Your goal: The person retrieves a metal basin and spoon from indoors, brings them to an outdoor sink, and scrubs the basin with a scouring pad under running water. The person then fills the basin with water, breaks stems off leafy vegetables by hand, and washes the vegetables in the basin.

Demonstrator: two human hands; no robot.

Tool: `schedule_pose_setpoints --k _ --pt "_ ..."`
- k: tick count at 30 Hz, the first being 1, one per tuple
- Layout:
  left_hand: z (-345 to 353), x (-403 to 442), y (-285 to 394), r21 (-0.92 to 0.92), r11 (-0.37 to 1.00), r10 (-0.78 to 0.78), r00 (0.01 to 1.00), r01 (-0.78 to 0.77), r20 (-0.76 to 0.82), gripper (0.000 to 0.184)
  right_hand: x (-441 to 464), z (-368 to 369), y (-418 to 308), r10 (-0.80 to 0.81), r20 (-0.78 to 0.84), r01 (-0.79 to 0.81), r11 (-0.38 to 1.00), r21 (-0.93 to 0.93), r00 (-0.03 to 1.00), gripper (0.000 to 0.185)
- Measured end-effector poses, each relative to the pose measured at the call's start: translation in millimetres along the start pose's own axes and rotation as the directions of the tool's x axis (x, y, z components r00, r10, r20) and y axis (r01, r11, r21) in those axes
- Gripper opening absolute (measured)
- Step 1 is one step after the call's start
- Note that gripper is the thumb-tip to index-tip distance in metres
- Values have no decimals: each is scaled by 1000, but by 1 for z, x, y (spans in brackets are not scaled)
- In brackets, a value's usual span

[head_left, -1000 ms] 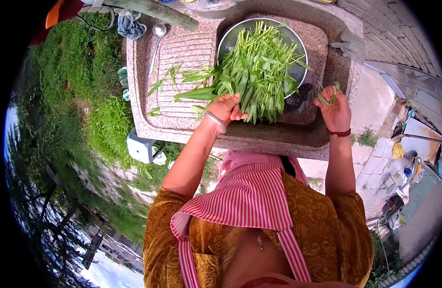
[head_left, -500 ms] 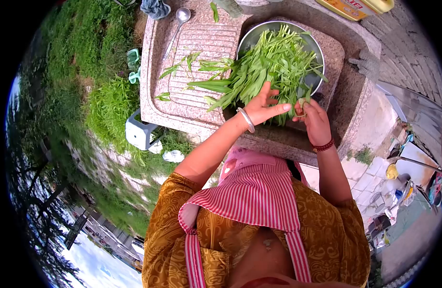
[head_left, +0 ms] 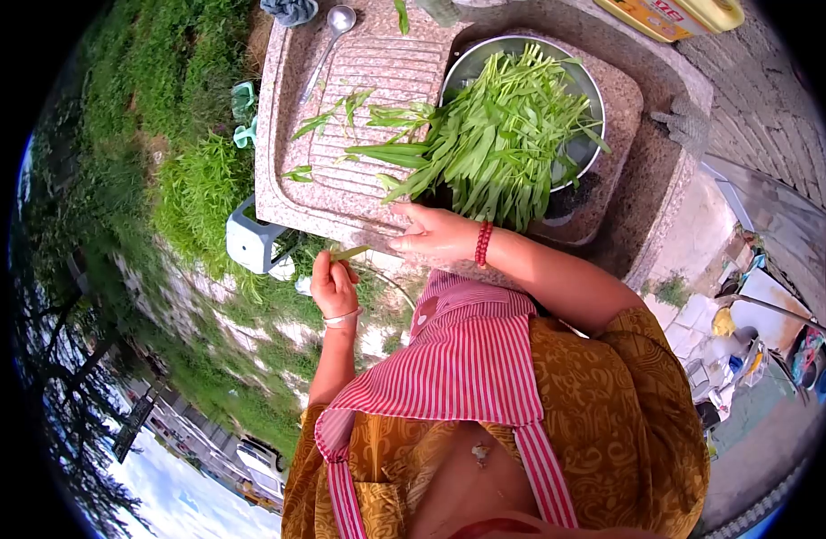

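My left hand [head_left: 334, 286] is out beyond the sink's left front edge, closed in a pinch on a green leaf [head_left: 348, 253]. Stretched across toward it, my right hand [head_left: 435, 234] lies over the front rim of the stone sink [head_left: 323, 216]; its thumb and fingers are apart and I see nothing in them. Just behind it, a big heap of long leafy greens [head_left: 494, 135] fills a round metal basin [head_left: 594, 99]. Some stems hang over the basin's front and left side. A few loose leaves [head_left: 314, 124] lie on the ribbed drainboard [head_left: 377, 76].
A metal spoon [head_left: 341, 20] and a dark cloth [head_left: 289, 11] are at the back left. A grey glove-like cloth [head_left: 684, 121] hangs on the right rim, near a yellow container [head_left: 673, 18]. Beside the sink stands a pale stool [head_left: 251, 238] amid grass.
My left hand has moved from the greens to outside the sink, with a leaf in it. My right hand has left the basin's front right and swung left, its fingers opened.
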State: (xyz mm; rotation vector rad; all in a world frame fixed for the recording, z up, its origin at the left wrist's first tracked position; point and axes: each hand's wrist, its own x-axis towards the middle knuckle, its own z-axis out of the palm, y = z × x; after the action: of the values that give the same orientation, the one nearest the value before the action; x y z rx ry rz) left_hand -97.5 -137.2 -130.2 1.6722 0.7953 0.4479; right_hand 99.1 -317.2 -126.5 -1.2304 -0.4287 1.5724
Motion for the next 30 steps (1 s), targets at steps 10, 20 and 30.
schedule_pose_setpoints --k 10,20,30 --pt "-46 13 37 977 204 143 989 -65 36 46 35 -109 11 -391 -487 -119 672 -730 781 42" --pt "149 117 -5 811 331 126 874 -483 469 22 -48 -105 60 -622 -655 -25 717 -696 429 29" --pt "293 110 25 434 744 177 775 -509 606 42 -24 -192 93 94 -996 -235 967 94 -10 93"
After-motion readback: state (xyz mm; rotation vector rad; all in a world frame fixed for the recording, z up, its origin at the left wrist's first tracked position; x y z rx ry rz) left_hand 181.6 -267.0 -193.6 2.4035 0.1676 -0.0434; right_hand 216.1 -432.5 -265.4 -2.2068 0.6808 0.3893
